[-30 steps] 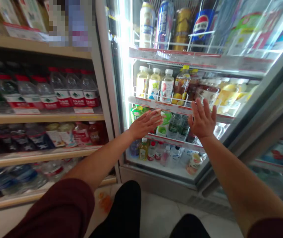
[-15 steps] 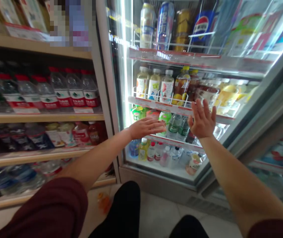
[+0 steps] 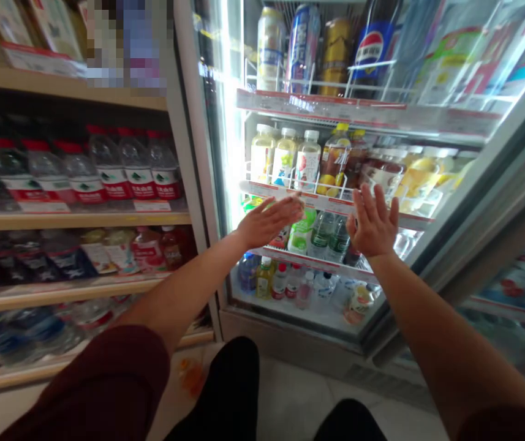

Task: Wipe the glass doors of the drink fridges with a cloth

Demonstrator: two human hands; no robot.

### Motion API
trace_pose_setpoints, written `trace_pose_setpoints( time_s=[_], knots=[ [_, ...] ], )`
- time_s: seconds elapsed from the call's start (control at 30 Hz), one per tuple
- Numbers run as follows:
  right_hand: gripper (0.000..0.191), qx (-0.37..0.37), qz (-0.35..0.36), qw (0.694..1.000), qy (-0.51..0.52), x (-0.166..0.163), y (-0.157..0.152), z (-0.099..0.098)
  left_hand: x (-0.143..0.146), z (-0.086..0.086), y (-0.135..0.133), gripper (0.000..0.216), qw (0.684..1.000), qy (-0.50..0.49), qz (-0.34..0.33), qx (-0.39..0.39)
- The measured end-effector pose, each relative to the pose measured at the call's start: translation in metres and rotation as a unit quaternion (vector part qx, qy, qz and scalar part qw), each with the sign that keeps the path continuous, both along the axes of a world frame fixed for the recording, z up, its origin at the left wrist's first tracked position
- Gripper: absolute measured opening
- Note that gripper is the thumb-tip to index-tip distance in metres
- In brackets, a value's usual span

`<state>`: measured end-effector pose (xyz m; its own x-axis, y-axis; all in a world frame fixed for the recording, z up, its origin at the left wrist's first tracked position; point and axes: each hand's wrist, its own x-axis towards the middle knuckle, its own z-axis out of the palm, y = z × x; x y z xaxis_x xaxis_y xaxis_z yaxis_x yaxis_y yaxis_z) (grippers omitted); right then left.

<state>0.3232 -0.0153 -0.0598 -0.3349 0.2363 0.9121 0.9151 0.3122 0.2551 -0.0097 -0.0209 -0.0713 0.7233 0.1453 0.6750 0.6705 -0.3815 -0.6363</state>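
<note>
My left hand [image 3: 271, 222] is stretched out in front of the lit drinks fridge, its fingers straight and pointing up to the right. It holds nothing I can see and covers part of a shelf edge and some packs below. Close to its fingertips is a green-and-white bottle [image 3: 301, 231]. My right hand [image 3: 374, 222] is raised flat with its fingers spread, in front of a shelf of yellow and brown drinks. Whether it touches the glass I cannot tell. Between the hands stand clear bottles with green labels [image 3: 321, 236]. Three white-capped bottles [image 3: 285, 158] stand on the shelf above.
Wooden shelves [image 3: 83, 219] with red-capped water bottles [image 3: 119, 162] stand at the left. The fridge's slanting metal frame [image 3: 446, 226] runs along the right. Small bottles [image 3: 280, 283] line the fridge bottom. An orange item [image 3: 192, 375] lies on the floor beside my knee.
My left hand has risen a little, and its fingers now tilt upward, uncovering more of the green-and-white bottle. My right hand has hardly moved. The view has shifted slightly.
</note>
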Motion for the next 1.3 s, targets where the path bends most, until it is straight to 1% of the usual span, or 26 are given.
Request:
trace_pose_setpoints(
  time_s=[0.1, 0.13, 0.17, 0.23, 0.3, 0.33, 0.4, 0.47, 0.53, 0.57, 0.6, 0.63, 0.67, 0.73, 0.8, 0.83, 0.87, 0.93, 0.97, 1.0, 1.03, 1.07, 1.13, 1.23, 1.27, 1.3],
  knots=[
    [0.063, 0.000, 0.004, 1.000, -0.001, 0.000, 0.000, 0.001, -0.003, 0.031, 0.007, 0.065, 0.989, -0.144, 0.030, 0.024],
    [0.063, 0.001, 0.006, 1.000, -0.002, 0.000, 0.000, 0.001, -0.001, 0.034, 0.008, 0.065, 0.985, -0.169, 0.031, 0.029],
    [0.063, 0.004, 0.009, 1.000, -0.002, 0.000, 0.000, 0.001, 0.002, 0.033, 0.009, 0.066, 0.985, -0.170, 0.027, 0.028],
    [0.063, 0.011, 0.011, 1.000, -0.003, 0.000, 0.000, 0.000, 0.009, 0.018, 0.006, 0.067, 0.993, -0.117, 0.006, 0.018],
    [0.062, 0.013, 0.006, 1.000, -0.003, 0.000, 0.000, 0.000, 0.014, 0.000, 0.001, 0.065, 0.999, -0.018, -0.026, 0.006],
    [0.062, 0.012, 0.002, 1.000, -0.002, 0.000, 0.001, 0.000, 0.013, -0.005, -0.001, 0.064, 0.999, 0.029, -0.039, 0.004],
    [0.062, 0.014, -0.003, 1.000, -0.003, 0.000, 0.001, 0.000, 0.009, -0.002, -0.002, 0.061, 0.996, 0.077, -0.047, 0.017],
    [0.062, 0.018, -0.001, 1.000, -0.004, 0.000, 0.000, 0.000, 0.003, 0.016, 0.002, 0.060, 0.998, 0.030, -0.027, 0.046],
    [0.062, 0.013, 0.003, 1.000, -0.002, -0.001, 0.000, 0.000, 0.000, 0.033, 0.008, 0.059, 0.995, -0.076, 0.007, 0.068],
    [0.062, 0.007, 0.006, 1.000, -0.001, -0.001, 0.000, 0.000, 0.002, 0.037, 0.010, 0.058, 0.989, -0.124, 0.022, 0.073],
    [0.062, 0.000, 0.009, 1.000, -0.001, -0.001, 0.000, 0.000, 0.005, 0.037, 0.010, 0.058, 0.985, -0.155, 0.029, 0.074],
    [0.062, -0.004, 0.011, 1.000, 0.000, -0.001, 0.000, 0.000, 0.010, 0.033, 0.010, 0.058, 0.985, -0.157, 0.028, 0.072],
    [0.062, -0.004, 0.010, 1.000, 0.000, -0.001, 0.000, 0.000, 0.015, 0.025, 0.008, 0.059, 0.989, -0.127, 0.017, 0.068],
    [0.062, 0.003, 0.006, 1.000, -0.002, -0.001, 0.000, 0.000, 0.023, 0.009, 0.002, 0.061, 0.998, -0.018, -0.014, 0.050],
    [0.063, 0.008, 0.001, 1.000, -0.003, -0.001, -0.001, 0.000, 0.027, 0.004, -0.002, 0.063, 0.997, 0.069, -0.033, 0.022],
    [0.063, 0.007, 0.001, 1.000, -0.004, -0.001, -0.001, 0.000, 0.025, 0.009, -0.002, 0.063, 0.997, 0.076, -0.033, 0.009],
    [0.062, 0.003, 0.001, 1.000, -0.005, -0.001, -0.001, 0.001, 0.023, 0.020, -0.001, 0.063, 0.999, 0.044, -0.028, 0.001],
    [0.062, -0.003, 0.002, 1.000, -0.003, -0.001, -0.001, 0.001, 0.015, 0.048, 0.005, 0.064, 0.996, -0.088, -0.010, 0.001],
    [0.063, -0.004, 0.005, 1.000, -0.001, -0.001, -0.001, 0.001, 0.012, 0.062, 0.009, 0.065, 0.987, -0.162, -0.002, 0.007],
    [0.063, -0.005, 0.009, 1.000, 0.000, -0.001, -0.001, 0.000, 0.009, 0.072, 0.012, 0.067, 0.974, -0.225, 0.003, 0.017],
    [0.063, -0.005, 0.012, 1.000, 0.000, -0.001, -0.001, 0.000, 0.008, 0.076, 0.015, 0.068, 0.964, -0.266, 0.005, 0.027],
    [0.064, -0.003, 0.014, 1.000, 0.000, -0.001, -0.001, 0.000, 0.008, 0.074, 0.016, 0.070, 0.959, -0.280, 0.004, 0.033],
    [0.063, 0.001, 0.014, 1.000, 0.000, -0.001, 0.000, -0.001, 0.013, 0.053, 0.014, 0.072, 0.968, -0.247, -0.011, 0.034],
    [0.061, 0.005, 0.010, 1.000, 0.002, -0.001, 0.000, -0.001, 0.023, 0.009, 0.005, 0.072, 0.994, -0.104, -0.043, 0.005],
    [0.061, 0.004, 0.009, 1.000, 0.003, -0.001, 0.000, -0.001, 0.024, 0.002, 0.002, 0.069, 0.998, -0.044, -0.052, -0.015],
    [0.061, 0.003, 0.007, 1.000, 0.003, -0.001, 0.000, 0.000, 0.023, 0.002, 0.000, 0.067, 0.998, 0.002, -0.055, -0.035]
  ],
)
